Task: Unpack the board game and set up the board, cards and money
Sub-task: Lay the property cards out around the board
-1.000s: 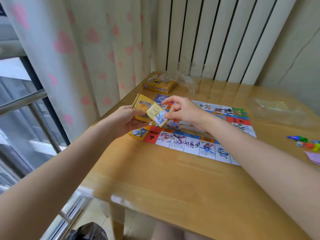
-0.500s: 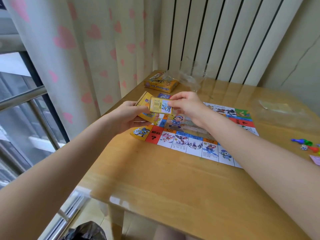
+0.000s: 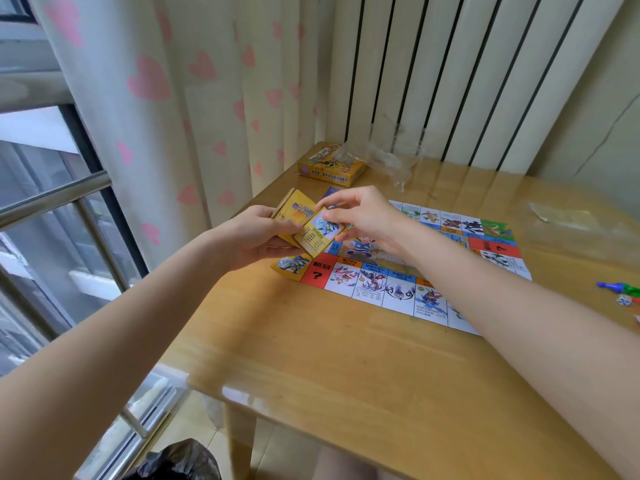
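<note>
The paper game board [image 3: 374, 289] lies flat on the wooden table [image 3: 311, 358], with coloured squares along its edges. Above its left corner my left hand [image 3: 256, 233] grips a stack of yellow cards [image 3: 292, 209]. My right hand [image 3: 367, 216] pinches one card [image 3: 320, 232] by its upper edge, tilted against the front of the stack. The yellow game box [image 3: 330, 164] sits at the table's far left corner. Coloured pawns [image 3: 620, 289] and a die [image 3: 624, 301] lie at the right edge of the view.
Crumpled clear plastic wrap [image 3: 394, 157] lies beside the box, and another clear bag [image 3: 568, 216] lies at the far right. A heart-print curtain [image 3: 156, 98] and a window rail are to the left. A black bag [image 3: 173, 462] sits on the floor below.
My right hand has brought the single card back down against the stack; it is now tilted instead of held flat above it. The view has shifted slightly.
</note>
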{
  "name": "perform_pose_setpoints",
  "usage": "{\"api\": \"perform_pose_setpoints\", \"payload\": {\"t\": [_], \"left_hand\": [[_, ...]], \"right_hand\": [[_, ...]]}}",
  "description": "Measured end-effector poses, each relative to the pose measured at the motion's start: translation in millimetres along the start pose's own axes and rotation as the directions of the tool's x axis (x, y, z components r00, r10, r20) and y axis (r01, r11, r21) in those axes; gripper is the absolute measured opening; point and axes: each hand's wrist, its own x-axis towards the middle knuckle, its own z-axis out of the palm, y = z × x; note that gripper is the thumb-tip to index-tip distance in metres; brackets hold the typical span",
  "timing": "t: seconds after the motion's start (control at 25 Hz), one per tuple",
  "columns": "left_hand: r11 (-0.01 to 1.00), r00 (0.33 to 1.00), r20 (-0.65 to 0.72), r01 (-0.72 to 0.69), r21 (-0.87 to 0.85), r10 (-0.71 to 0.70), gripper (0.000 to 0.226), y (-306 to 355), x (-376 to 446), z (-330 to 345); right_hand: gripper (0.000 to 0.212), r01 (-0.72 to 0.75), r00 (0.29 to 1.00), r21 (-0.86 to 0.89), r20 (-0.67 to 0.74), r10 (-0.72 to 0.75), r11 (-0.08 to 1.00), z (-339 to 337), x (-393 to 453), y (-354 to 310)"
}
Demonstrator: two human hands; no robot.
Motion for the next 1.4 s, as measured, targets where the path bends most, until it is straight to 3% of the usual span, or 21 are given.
{"api": "perform_pose_setpoints", "payload": {"t": [0.2,0.44,0.52,0.64,0.76,1.0,1.2,1.28,1.4], "left_hand": [[0.999,0.999,-0.024,-0.042,-0.003,0.042,0.005,3,2,-1],[0.997,0.997,-0.052,-0.062,-0.034,0.06,0.009,-1,1,-13],[0.994,0.985,-0.132,-0.108,0.016,0.109,0.01,-1,2,-20],[0.95,0.913,-0.308,-0.195,0.243,0.266,0.014,-2,3,-32],[0.933,0.899,-0.326,-0.193,0.305,0.293,0.014,-6,4,-37],[0.982,0.95,-0.262,-0.138,0.13,0.168,0.011,-13,4,-36],[0.987,0.989,-0.134,-0.086,-0.137,0.068,0.012,-17,1,-35],[0.981,0.991,-0.126,-0.077,-0.179,0.055,0.014,-18,2,-33],[0.983,0.99,-0.137,-0.064,-0.169,0.041,0.017,-17,6,-26]], "right_hand": [[0.012,-0.038,0.998,0.201,-0.039,0.047,0.979,-3,4,0],[0.012,-0.037,0.999,0.216,0.017,0.034,0.976,4,12,7],[0.011,-0.063,0.998,0.158,0.004,0.063,0.985,12,16,8],[0.01,-0.146,0.989,-0.011,-0.011,0.146,0.989,32,25,9],[0.014,-0.188,0.982,-0.159,-0.017,0.188,0.969,52,35,11],[0.017,-0.095,0.995,-0.501,-0.063,0.073,0.86,72,48,14],[0.007,-0.026,0.998,-0.579,-0.062,-0.012,0.815,74,50,26],[0.006,-0.035,0.993,-0.492,-0.115,-0.026,0.87,66,45,23],[0.02,-0.08,0.989,0.012,-0.12,0.081,0.997,45,32,8]]}}
